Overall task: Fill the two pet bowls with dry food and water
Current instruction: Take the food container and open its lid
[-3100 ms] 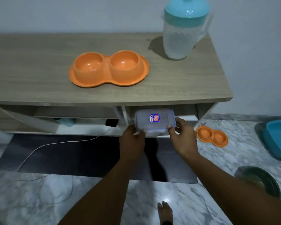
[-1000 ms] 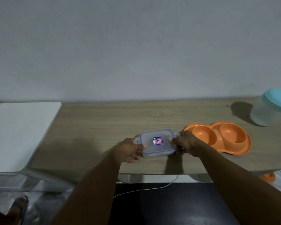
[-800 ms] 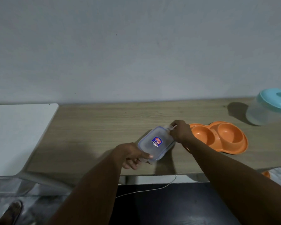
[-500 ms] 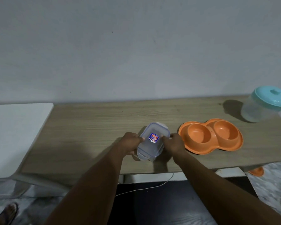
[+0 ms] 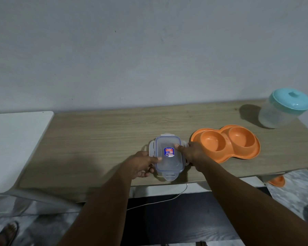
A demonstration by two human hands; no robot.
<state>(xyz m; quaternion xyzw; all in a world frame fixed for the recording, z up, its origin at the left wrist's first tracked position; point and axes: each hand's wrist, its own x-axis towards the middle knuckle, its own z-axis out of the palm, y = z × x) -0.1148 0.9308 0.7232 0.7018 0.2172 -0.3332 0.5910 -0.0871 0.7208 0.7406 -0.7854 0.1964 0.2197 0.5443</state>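
A clear plastic food container point(image 5: 169, 163) with a blue-rimmed lid and a red-blue sticker sits near the front edge of the wooden table point(image 5: 103, 137). Its side flaps stick out, unclipped. My left hand point(image 5: 140, 165) grips its left side, thumb on the lid. On the right side, my right hand point(image 5: 191, 153) holds it with the thumb on top. The orange double pet bowl point(image 5: 228, 143) lies just right of the container, both cups empty. A clear water jug point(image 5: 283, 109) with a teal lid stands at the back right corner.
A white surface point(image 5: 12, 144) adjoins the table on the left. A white cable point(image 5: 158, 201) hangs below the table over a dark mat. Another small orange bowl point(image 5: 276, 181) lies on the marble floor at right. A foot in a sandal point(image 5: 7, 231) shows bottom left.
The container came up from the shelf under the table onto the tabletop. It was turned from crosswise to lengthwise, and its flaps now stand open. Both hands stay on it.
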